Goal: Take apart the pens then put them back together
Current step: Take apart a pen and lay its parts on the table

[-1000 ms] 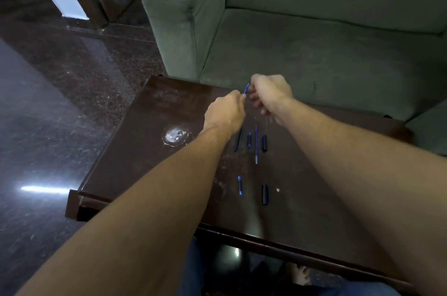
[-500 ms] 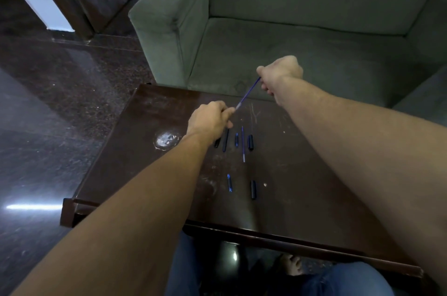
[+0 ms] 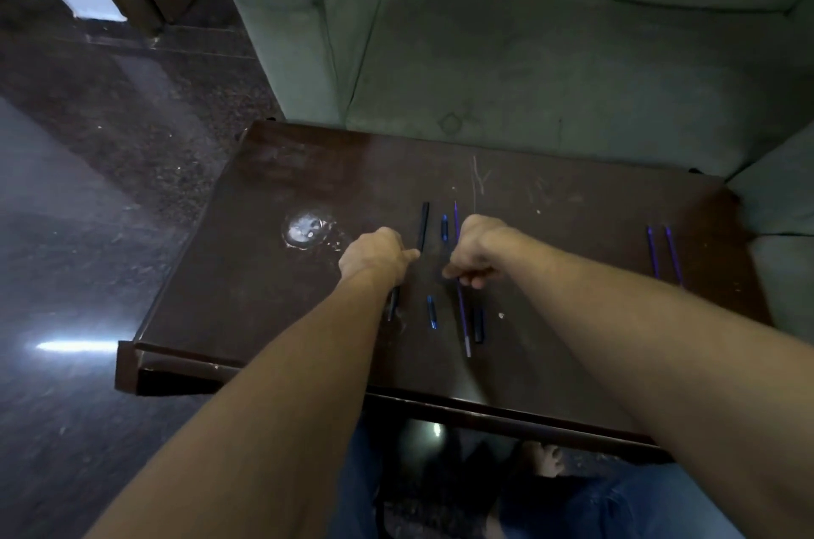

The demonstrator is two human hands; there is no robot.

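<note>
On dark desk [image 3: 273, 274], head view: L hand [image 3: 374, 254] curled, grip pinched on a black barrel [image 3: 393, 300] poking out below the wrist; R hand [image 3: 478, 250] closed, grip pinching a thin blue refill [image 3: 462, 318] whose tip reaches twd the near edge. Between/around hands lie loose pen parts: long black barrel [image 3: 423, 225], blue tip piece [image 3: 444, 226], 2nd blue piece [image 3: 432, 311], black cap [image 3: 479, 326]; two more refills [image 3: 652, 250] far R, well apart, w/ green sofa [image 3: 528, 53] behind desk.

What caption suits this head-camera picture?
Both hands, left and right, lay pen parts in rows on a dark wooden table.
</note>
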